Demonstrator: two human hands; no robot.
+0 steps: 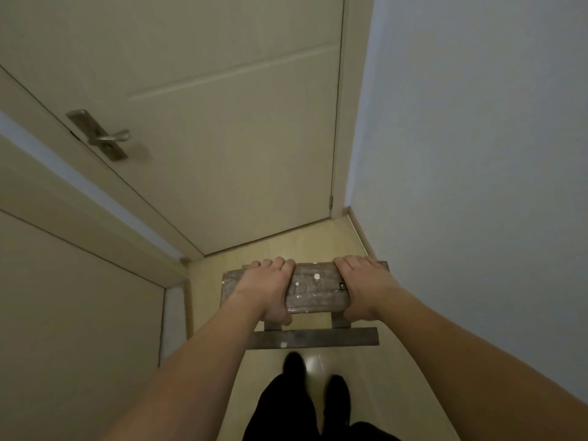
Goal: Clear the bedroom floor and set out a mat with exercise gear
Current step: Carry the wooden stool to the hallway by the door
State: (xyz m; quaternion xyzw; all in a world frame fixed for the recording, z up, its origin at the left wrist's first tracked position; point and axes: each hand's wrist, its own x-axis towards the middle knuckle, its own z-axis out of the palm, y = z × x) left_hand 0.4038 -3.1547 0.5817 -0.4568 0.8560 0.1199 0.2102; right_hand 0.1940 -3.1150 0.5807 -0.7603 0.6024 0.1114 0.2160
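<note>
Dark, paint-flecked wood makes up the small stool [313, 289] that the person is holding out in front of them, above the pale glossy floor [321, 246]. The left hand [265, 286] is gripping the seat's left end, fingers curling over the far edge and thumb hooking under the near one. The right hand [366, 286] is clasping the right end the same way. A lower crossbar [313, 338] of the stool is showing beneath the seat. Straight ahead a cream door [203, 122] is standing closed, its metal lever handle [108, 136] at the left, and a plain wall [477, 154] is running along the right.
</note>
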